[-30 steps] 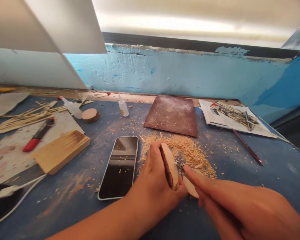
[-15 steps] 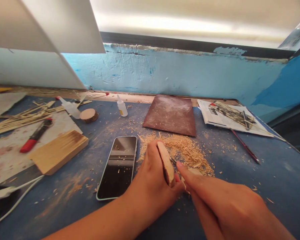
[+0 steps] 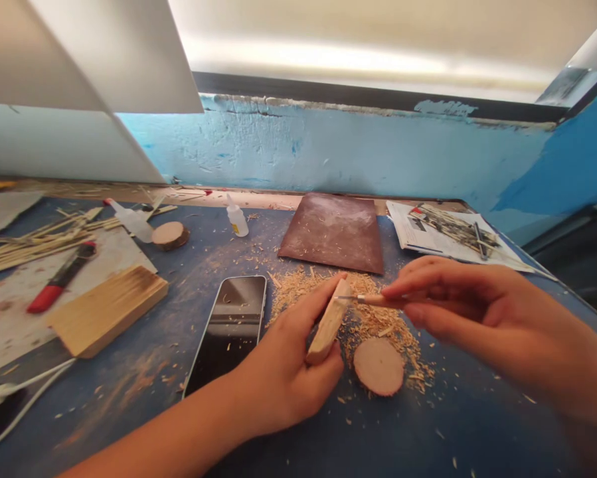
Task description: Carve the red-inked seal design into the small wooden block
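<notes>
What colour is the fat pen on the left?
The pen is red and black, seen in the head view.

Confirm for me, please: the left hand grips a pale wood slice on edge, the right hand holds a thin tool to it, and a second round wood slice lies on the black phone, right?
Not quite. In the head view the second round wood slice lies on the sawdust pile on the blue table, right of the black phone, not on it. The left hand does grip the pale wood slice; the right hand holds the thin tool.

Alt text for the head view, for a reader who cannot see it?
A left hand holds a wood slice on edge while the right hand sets a thin tool against it, above shavings and a round wood disc; a phone lies left on the blue table.
</notes>
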Demonstrator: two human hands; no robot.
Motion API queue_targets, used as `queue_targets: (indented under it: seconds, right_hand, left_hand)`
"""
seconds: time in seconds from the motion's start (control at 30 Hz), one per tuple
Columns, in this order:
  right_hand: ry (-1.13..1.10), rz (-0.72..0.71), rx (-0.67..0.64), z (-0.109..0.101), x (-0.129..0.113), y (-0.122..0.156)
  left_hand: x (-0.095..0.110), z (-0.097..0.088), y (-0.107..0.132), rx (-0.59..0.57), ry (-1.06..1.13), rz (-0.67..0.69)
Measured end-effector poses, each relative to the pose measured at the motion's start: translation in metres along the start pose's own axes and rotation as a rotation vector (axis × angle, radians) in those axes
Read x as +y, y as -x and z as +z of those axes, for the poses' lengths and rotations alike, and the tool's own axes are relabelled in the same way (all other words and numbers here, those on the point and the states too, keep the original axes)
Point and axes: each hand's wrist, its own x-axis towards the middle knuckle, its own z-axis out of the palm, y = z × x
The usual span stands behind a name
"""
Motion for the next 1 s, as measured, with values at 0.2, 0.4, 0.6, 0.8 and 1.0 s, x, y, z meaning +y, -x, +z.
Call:
queue_targets:
  seconds: [0.2, 0.4, 0.6, 0.8, 1.0]
  right_hand:
    - [-0.125, -0.022, 0.234, -0.008, 0.012, -0.011]
    - [-0.025, -0.107, 0.372, 0.002, 0.006, -0.011]
    - [0.009, -0.129, 0.369, 0.006, 0.013, -0.013]
    - [-0.043, -0.117, 0.289, 0.002, 0.029, -0.02]
    - [-0.158, 0.007, 0.114, -0.01, 0.04, -0.031]
  left_hand:
    - [0.003, 0.005, -0.006, 0.03, 0.42, -0.218]
    - [-0.001, 0.006, -0.007, 0.032, 0.529, -0.322]
    - [-0.011, 0.006, -0.007, 0.027, 0.512, -0.356]
    - [-0.019, 0.004, -0.006, -0.01, 0.608, -0.376]
    - [-0.021, 0.003, -0.008, 0.006, 0.65, -0.392]
